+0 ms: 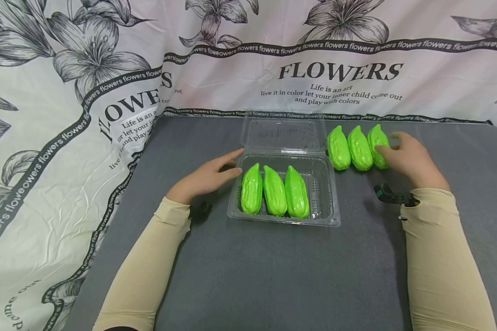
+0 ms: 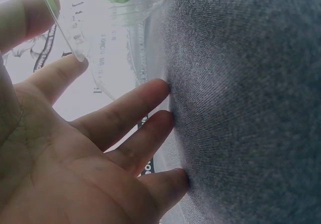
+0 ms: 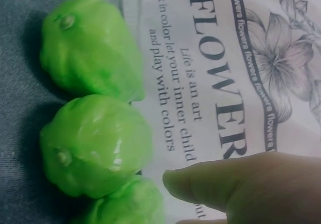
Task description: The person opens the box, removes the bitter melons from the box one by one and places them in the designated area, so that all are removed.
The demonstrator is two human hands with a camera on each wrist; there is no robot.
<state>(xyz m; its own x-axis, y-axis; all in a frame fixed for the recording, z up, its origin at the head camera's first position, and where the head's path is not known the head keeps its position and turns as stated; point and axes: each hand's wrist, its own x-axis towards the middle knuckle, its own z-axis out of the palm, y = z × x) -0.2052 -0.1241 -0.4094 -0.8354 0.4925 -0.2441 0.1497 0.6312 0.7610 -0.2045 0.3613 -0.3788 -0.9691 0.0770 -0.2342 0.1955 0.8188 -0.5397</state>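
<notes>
In the head view a clear plastic clamshell box (image 1: 325,216) lies with its lid (image 1: 283,133) folded back. Three glossy, ridged green bitter melons (image 1: 275,191) lie side by side in its base. My left hand (image 1: 205,179) is at the box's left side, thumb and index fingertips at the clear edge; the left wrist view shows the other fingers spread, their tips against the grey cloth. Right of the lid, three more bitter melons (image 1: 360,148) stand in a row. My right hand (image 1: 412,158) hovers over the rightmost bitter melon (image 3: 133,204), thumb and fingers apart.
A grey cloth (image 1: 294,276) covers the table. White flower-print fabric (image 1: 339,92) with lettering hangs along the back and the left side. A dark strap device (image 1: 393,196) sits at the right wrist, close above the cloth.
</notes>
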